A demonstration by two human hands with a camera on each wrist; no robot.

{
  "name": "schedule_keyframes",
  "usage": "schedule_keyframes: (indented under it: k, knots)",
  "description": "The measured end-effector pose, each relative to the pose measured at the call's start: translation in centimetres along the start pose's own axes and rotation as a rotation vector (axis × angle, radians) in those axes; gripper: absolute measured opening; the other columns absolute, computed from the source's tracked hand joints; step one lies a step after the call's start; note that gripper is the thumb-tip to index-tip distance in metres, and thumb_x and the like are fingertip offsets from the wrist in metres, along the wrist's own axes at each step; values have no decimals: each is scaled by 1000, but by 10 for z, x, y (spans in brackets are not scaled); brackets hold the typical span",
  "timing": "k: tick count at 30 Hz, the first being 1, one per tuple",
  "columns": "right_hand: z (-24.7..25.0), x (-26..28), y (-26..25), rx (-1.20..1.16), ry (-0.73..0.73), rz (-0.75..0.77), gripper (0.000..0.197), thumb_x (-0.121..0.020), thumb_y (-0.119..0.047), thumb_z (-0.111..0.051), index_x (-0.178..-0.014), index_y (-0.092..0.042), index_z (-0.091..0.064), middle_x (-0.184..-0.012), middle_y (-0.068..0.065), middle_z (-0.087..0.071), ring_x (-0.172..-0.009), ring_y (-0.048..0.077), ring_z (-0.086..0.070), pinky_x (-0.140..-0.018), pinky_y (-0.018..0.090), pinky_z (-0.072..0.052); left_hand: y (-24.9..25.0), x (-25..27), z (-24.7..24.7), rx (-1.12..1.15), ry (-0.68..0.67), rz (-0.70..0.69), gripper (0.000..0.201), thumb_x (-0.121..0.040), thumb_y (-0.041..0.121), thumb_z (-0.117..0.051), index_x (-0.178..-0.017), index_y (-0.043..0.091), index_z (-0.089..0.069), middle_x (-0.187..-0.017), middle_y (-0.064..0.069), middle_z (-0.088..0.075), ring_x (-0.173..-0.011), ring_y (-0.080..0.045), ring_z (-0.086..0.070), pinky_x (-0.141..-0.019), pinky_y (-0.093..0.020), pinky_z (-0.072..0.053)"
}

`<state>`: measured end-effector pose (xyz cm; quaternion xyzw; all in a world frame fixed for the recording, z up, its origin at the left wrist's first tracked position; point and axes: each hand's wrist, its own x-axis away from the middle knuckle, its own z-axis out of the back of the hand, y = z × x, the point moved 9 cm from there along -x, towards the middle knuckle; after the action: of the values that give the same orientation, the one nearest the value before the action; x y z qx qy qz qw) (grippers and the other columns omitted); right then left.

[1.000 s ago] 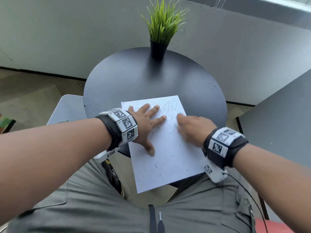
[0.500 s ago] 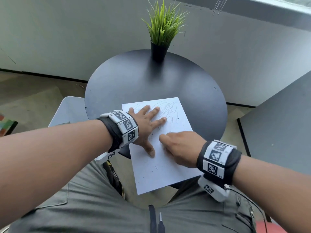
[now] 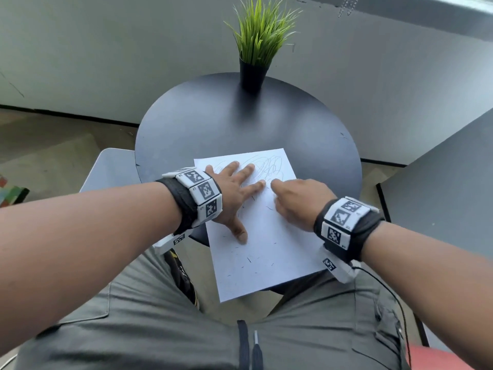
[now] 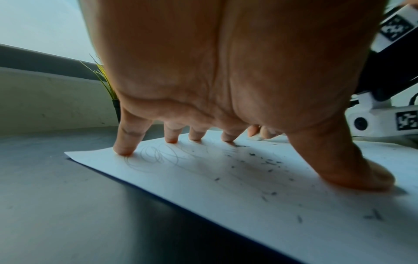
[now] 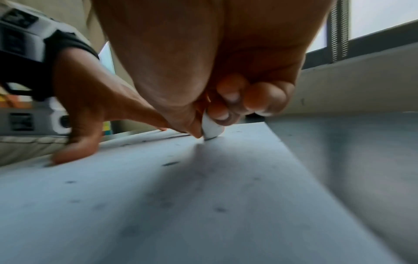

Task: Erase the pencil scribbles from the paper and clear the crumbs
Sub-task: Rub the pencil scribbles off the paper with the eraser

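The left hand (image 3: 234, 193) is lying spread wide on the paper (image 3: 269, 244), its straight fingers (image 4: 126, 141) and thumb pressing the sheet down onto the round dark bench (image 3: 213, 124). In the left wrist view each fingertip is touching the paper, with the palm arched above it.

The right hand (image 3: 296, 201) is sitting just beside the left one, its fingertips close to the left index finger. It is curling its fingers and thumb around a small white eraser (image 5: 210, 127), pinching it so that the lower end is touching the paper near the far part of the sheet.

The paper is lying at a slight angle on the near side of the bench, with its near end hanging over the edge above the person's lap. Faint pencil scribbles (image 3: 264, 166) are showing on the far part of the sheet, partly under and just beyond the left fingers. Dark crumbs (image 3: 250, 260) are lying scattered across the middle and near part of the paper, mostly between the left thumb and the near edge.

A potted grass plant (image 3: 256, 49) is standing upright at the far edge of the bench, well apart from the paper.
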<state>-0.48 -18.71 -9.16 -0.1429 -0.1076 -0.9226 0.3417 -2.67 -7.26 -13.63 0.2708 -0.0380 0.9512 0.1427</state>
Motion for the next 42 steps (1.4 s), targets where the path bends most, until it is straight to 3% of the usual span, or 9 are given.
schedule_keyframes:
  k: [4,8,15,21,26,30,34,39,42]
  knots:
    - [-15,22,-68,-5,-74,262,6,-96,-27,-44,-100,-22,-43,-104,5,-60,-91,36,-62,-64,34,-34,-1,1,2,-8,9,9,139,-53,91,-65,-156,39,12,-165,0,21,-152,-32,13,-113,-69,-18]
    - [-2,-3,-1,-226,37,1,24,-98,-38,-44,-116,-22,-46,-105,11,-64,-94,36,-60,-75,39,-48,0,2,1,0,0,5,140,-52,91,-65,-156,39,13,-165,-1,21,-152,-32,13,-112,-70,-19]
    - [-11,-13,33,-571,43,-238,19,-94,-41,-55,-99,-22,-52,-96,7,-61,-86,29,-58,-79,38,-51,0,2,3,-10,14,-2,139,-52,93,-63,-156,39,12,-165,0,20,-152,-33,12,-112,-69,-20]
    - [-17,-3,-18,-530,-75,2,18,-95,-42,-54,-93,-25,-49,-92,3,-63,-82,24,-56,-70,32,-43,-1,2,2,4,11,0,139,-53,90,-66,-157,37,9,-165,-1,21,-151,-33,14,-112,-70,-18]
    - [-8,-16,18,-592,51,-170,16,-94,-40,-53,-96,-24,-48,-95,6,-64,-83,27,-58,-72,36,-48,0,2,3,-7,13,-4,139,-52,92,-64,-156,39,10,-165,-1,20,-152,-33,12,-112,-69,-20]
    - [-24,5,-30,-525,-122,43,13,-95,-37,-52,-98,-25,-49,-95,6,-62,-84,27,-55,-70,33,-41,0,3,2,22,4,1,138,-53,88,-69,-156,40,11,-165,-1,22,-152,-33,14,-113,-70,-17]
    - [-10,-12,39,-628,76,-253,18,-93,-39,-57,-93,-21,-51,-92,9,-64,-83,28,-59,-68,34,-45,1,3,3,9,6,-3,138,-53,90,-66,-156,39,12,-165,-1,20,-152,-32,13,-112,-70,-19]
    - [-25,6,-27,-533,-101,15,16,-96,-40,-52,-98,-25,-48,-93,7,-62,-83,28,-56,-72,35,-46,-1,2,1,18,8,0,139,-52,89,-67,-155,40,12,-165,0,22,-152,-32,14,-113,-70,-17]
    - [-14,-11,24,-588,10,-179,17,-93,-40,-55,-95,-24,-51,-92,6,-64,-83,27,-59,-70,34,-47,0,2,2,6,8,-4,138,-53,90,-65,-156,39,12,-165,0,21,-152,-32,14,-113,-69,-19]
